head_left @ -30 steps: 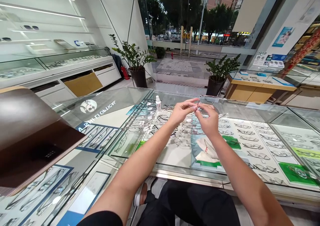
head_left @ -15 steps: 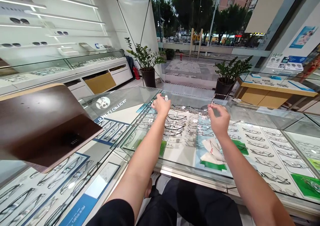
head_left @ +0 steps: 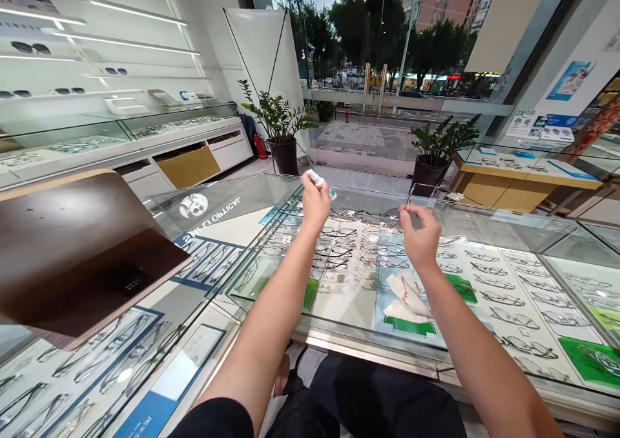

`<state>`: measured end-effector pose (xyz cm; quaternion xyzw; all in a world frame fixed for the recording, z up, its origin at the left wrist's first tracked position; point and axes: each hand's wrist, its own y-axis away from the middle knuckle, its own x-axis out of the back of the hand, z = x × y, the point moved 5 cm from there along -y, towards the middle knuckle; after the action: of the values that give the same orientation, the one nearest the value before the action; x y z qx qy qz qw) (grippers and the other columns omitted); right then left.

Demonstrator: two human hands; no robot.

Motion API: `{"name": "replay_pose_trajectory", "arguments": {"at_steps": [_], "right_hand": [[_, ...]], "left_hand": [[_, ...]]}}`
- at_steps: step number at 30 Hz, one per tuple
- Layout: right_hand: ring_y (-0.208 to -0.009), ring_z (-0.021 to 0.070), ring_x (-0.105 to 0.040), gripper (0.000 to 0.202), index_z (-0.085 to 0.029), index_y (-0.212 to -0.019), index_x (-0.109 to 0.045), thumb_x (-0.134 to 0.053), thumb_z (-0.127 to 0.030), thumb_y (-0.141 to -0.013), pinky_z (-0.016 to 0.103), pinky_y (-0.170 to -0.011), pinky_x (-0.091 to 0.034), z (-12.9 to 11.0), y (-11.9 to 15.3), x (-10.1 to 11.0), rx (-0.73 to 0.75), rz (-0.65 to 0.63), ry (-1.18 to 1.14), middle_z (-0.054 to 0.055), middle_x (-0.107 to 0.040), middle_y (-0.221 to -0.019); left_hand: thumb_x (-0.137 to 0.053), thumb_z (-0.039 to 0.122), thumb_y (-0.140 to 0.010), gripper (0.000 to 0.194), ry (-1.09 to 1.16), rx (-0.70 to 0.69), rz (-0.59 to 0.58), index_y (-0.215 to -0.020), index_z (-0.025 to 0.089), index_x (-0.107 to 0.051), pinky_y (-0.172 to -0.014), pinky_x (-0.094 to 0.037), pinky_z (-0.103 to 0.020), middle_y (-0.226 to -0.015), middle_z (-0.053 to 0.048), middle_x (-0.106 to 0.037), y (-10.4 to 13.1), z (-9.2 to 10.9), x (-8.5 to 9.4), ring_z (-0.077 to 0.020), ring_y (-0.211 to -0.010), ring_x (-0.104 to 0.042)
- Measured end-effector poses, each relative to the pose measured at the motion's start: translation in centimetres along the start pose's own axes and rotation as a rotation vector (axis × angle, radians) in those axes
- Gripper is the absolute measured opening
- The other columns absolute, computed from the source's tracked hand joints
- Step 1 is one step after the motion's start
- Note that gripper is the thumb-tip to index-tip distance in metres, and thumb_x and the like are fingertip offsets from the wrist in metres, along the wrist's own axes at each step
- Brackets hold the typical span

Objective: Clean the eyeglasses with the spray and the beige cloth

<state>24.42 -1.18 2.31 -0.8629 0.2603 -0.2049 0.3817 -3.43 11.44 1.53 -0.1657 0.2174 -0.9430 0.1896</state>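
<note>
My left hand (head_left: 314, 204) is lifted above the glass counter (head_left: 271, 196) and is closed around a small white spray bottle (head_left: 320, 181), which lies tilted in my fingers. My right hand (head_left: 419, 231) hovers to the right of it and pinches a thin pair of rimless glasses (head_left: 411, 196) by the frame. A white cleaning cloth (head_left: 407, 296) lies on the glass just below my right wrist. Rows of glasses fill the display case under the counter top.
A dark brown board (head_left: 82, 250) lies on the counter at the left. Two potted plants (head_left: 281, 128) (head_left: 436, 147) stand on the floor beyond the counter. More display cases run along the left wall and at the right.
My hands were together on the glasses; the left hand then reached to the bottle on the counter and has now lifted it. The right hand keeps the glasses.
</note>
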Motion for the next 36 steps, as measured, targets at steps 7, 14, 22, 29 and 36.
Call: {"name": "replay_pose_trajectory", "arguments": {"at_steps": [7,14,22,29,36], "right_hand": [[-0.100,0.0245,-0.070,0.018,-0.022,-0.092,-0.071,-0.065,-0.039,-0.095,0.042,-0.094,-0.053,1.1,-0.3,-0.3,-0.164,-0.059,-0.170,0.008,-0.079,-0.104],[-0.098,0.0234,-0.069,0.017,-0.025,-0.091,-0.073,-0.071,-0.042,-0.092,0.040,-0.094,-0.051,1.5,-0.3,-1.4,-0.297,-0.195,-0.398,0.005,-0.078,-0.102],[-0.101,0.0243,-0.068,0.015,-0.026,-0.089,-0.073,-0.072,-0.041,-0.090,0.040,-0.097,-0.049,1.2,-0.1,-2.0,-0.352,-0.288,-0.495,0.004,-0.078,-0.099],[-0.100,0.0238,-0.069,0.015,-0.027,-0.085,-0.070,-0.073,-0.041,-0.090,0.039,-0.098,-0.049,0.4,0.5,-2.9,-0.384,-0.404,-0.586,0.001,-0.077,-0.094],[-0.099,0.0230,-0.068,0.014,-0.027,-0.086,-0.072,-0.073,-0.040,-0.091,0.038,-0.097,-0.049,0.4,0.9,-3.2,-0.394,-0.443,-0.608,0.001,-0.077,-0.094]], "left_hand": [[-0.071,0.041,-0.093,0.077,0.888,0.161,-0.581,-0.156,0.041,-0.028,-0.080,-0.062,-0.036,-0.112,-0.004,-0.067,4.6,5.5,-5.1,-0.0217,-0.105,-0.070],[-0.059,0.063,-0.092,0.050,1.166,0.515,-0.941,-0.105,0.016,-0.070,-0.063,-0.054,-0.033,-0.082,-0.006,-0.060,7.6,6.7,-6.3,-0.0201,-0.075,-0.061],[-0.058,0.078,-0.085,0.060,1.020,0.412,-0.875,-0.074,0.019,-0.059,-0.064,-0.051,-0.030,-0.075,-0.003,-0.051,8.2,6.7,-7.1,-0.0166,-0.072,-0.052],[-0.055,0.077,-0.087,0.059,0.627,0.159,-0.652,-0.082,0.019,-0.060,-0.068,-0.044,-0.027,-0.080,-0.002,-0.055,7.9,5.7,-7.7,-0.0152,-0.075,-0.050],[-0.048,0.077,-0.092,0.059,0.566,0.069,-0.664,-0.084,0.019,-0.057,-0.071,-0.044,-0.029,-0.080,-0.001,-0.055,8.2,6.0,-7.7,-0.0157,-0.075,-0.049]]}}
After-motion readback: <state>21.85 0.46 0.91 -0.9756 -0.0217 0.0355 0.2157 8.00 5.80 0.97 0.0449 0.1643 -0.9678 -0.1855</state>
